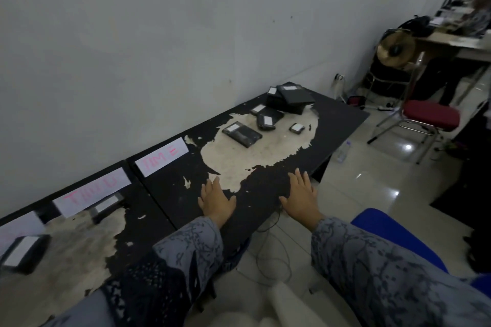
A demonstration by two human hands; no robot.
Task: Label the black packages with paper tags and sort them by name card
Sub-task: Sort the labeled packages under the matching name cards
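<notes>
Head view: flat black plastic-wrapped package [241, 133] lies ahead, long axis slanting away rightward.
Right hand [301, 196]: nearer, fingers flat, empty.
Left hand [216, 198]: likewise flat.

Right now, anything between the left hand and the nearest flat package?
Nothing. In the head view only bare, worn tabletop lies between the left hand and that package.

Both arms reach forward, the left hand [215, 199] and right hand [301, 197] flat, palms down, fingers straight.
</notes>
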